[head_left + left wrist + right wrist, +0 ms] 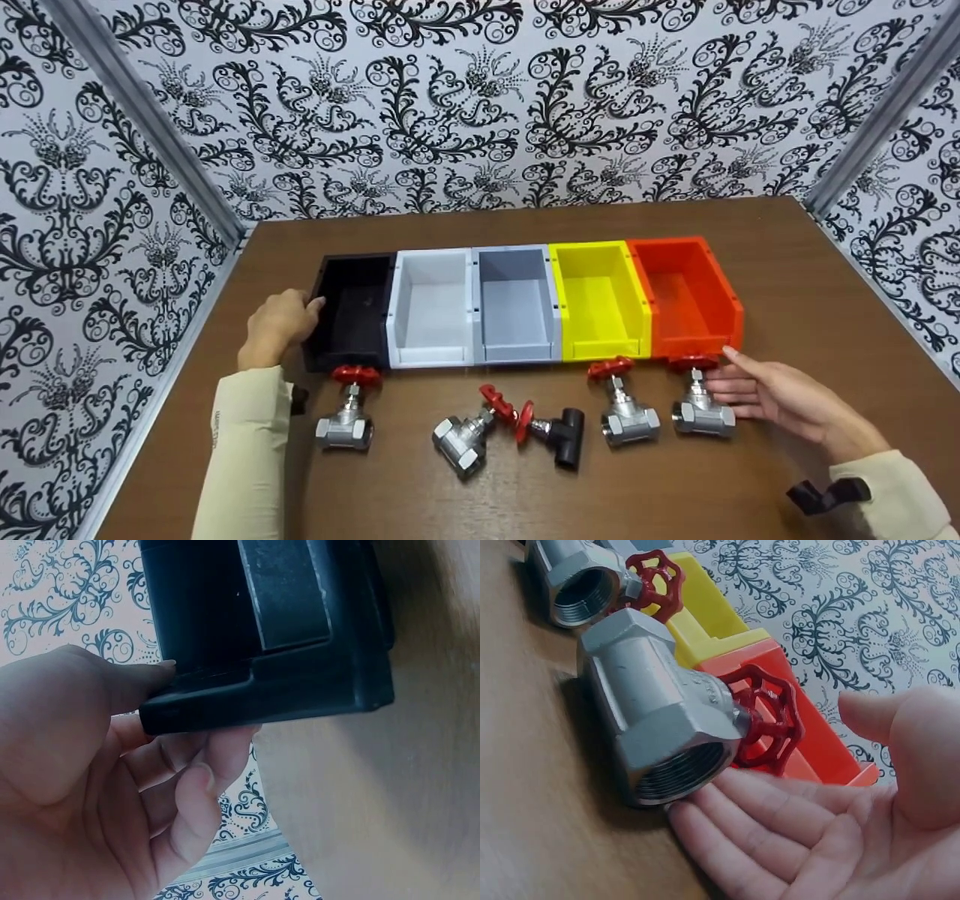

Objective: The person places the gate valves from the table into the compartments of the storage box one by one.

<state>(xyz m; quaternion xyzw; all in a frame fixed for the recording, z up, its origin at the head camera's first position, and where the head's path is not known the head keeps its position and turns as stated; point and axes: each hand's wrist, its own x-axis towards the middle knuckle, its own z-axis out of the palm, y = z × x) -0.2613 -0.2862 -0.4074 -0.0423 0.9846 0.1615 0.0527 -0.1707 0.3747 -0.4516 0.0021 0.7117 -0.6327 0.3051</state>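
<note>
My left hand point(279, 328) grips the outer side wall of the black bin point(300, 682), thumb over the rim and fingers beneath on the outside. At the other end of the row, my right hand point(791, 401) is beside the orange-red bin point(724, 289) and the rightmost steel valve point(656, 705). Its fingers point(757, 829) are extended, with the thumb apart; in the right wrist view they lie close behind the valve body, and whether they touch it I cannot tell. That valve's red handwheel point(769, 720) stands in front of the bin.
White point(431, 356), grey point(517, 352) and yellow point(641, 315) bins join the row between. In front lie more red-wheeled valves: steel ones at left point(346, 431), middle point(461, 442) and right point(628, 424), plus a black-bodied valve point(568, 439). Patterned walls point(480, 112) enclose the brown table point(420, 510).
</note>
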